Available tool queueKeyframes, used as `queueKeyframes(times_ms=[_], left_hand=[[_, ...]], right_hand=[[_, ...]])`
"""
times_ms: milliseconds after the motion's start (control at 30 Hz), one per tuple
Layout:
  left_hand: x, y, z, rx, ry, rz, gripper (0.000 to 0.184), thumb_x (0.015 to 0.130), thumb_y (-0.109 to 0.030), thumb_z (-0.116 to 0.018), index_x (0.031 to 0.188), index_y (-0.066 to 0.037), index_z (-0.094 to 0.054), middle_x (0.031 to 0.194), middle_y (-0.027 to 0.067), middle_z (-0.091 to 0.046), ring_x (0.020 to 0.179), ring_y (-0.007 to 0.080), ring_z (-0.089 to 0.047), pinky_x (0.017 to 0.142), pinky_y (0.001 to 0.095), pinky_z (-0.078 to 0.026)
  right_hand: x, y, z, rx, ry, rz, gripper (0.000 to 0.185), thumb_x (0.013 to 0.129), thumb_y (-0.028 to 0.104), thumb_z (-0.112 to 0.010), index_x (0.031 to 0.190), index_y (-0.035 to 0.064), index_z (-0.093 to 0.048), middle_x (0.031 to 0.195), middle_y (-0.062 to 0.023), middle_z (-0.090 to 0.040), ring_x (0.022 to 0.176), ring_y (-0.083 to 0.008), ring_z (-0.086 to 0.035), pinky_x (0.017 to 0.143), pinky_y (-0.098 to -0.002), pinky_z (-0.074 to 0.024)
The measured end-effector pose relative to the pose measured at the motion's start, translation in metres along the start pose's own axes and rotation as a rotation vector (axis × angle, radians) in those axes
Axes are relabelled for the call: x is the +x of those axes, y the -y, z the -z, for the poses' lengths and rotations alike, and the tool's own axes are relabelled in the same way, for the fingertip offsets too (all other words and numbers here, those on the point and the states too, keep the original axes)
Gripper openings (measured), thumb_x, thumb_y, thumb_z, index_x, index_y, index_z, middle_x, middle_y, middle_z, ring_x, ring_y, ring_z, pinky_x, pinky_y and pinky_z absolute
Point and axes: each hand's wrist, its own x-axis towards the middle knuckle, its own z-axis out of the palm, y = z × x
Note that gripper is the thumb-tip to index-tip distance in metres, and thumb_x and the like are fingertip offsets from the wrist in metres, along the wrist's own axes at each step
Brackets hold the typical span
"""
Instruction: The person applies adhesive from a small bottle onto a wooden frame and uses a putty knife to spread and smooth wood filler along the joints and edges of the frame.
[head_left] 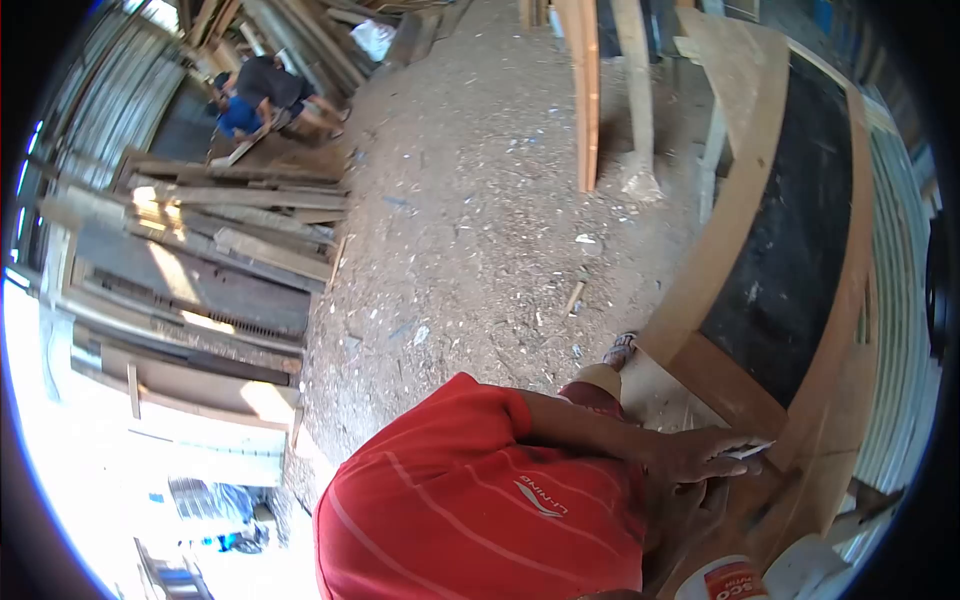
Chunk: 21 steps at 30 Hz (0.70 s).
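From the red sleeve my left arm reaches to the right, and my left hand (692,454) is closed around a thin, flat white piece (745,452) whose kind I cannot make out. Just below it, in shadow, is my right hand (705,502), its fingers bent and partly hidden; whether it holds anything is unclear. Both hands are over the lower end of a large wooden frame (725,385) with a dark panel (785,230) inside. Near my hands stands a white tub (735,580) with a red label reading partly "PUTTY".
Two people (255,100) bend over boards at the upper left. Stacked planks (230,220) line the left side. Upright timber posts (585,100) stand at the top. Shavings and scraps litter the dirt floor (460,220). A pale container (805,568) sits beside the tub.
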Motion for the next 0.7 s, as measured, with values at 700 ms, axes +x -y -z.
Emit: queueKeyframes(times_ms=[700], left_hand=[[-0.127,-0.035,0.188,0.267,-0.252,0.21,0.021,0.105,-0.016,-0.061,0.112,0.0,-0.072,0.117,0.0148,-0.072,0.111,0.0276,-0.069,0.098,0.0401,-0.054]], right_hand=[[0.051,-0.159,0.151,-1.332,-0.591,0.233,0.053,0.107,0.036,-0.057,0.149,0.0036,-0.052,0.141,-0.0182,-0.061,0.118,-0.0327,-0.065,0.1,-0.0444,-0.0529]])
